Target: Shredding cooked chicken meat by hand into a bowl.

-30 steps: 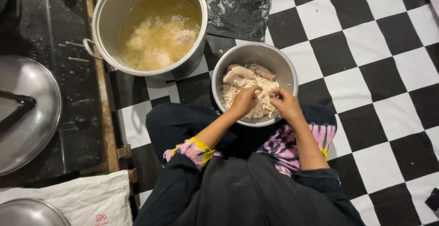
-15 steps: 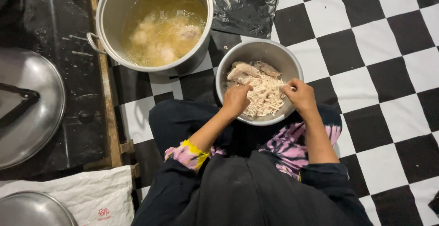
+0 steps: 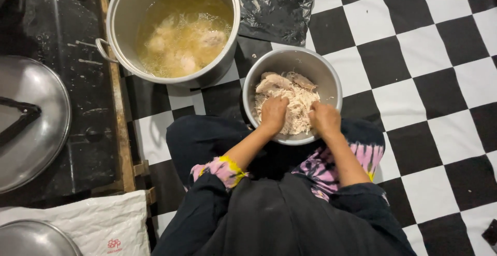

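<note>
Both hands in metal bowl of shredded chicken, centre frame: left hand and right hand fingers curled into meat. Broth pot at 11 o'clock, black plastic bag at 12, lid at 9.

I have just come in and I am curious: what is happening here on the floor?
A person sits on the checkered floor with a metal bowl of cooked chicken between the knees. The left hand and right hand are both in the shredded meat. Whole pieces lie at the bowl's far side. A pot of broth stands beside it.
</note>
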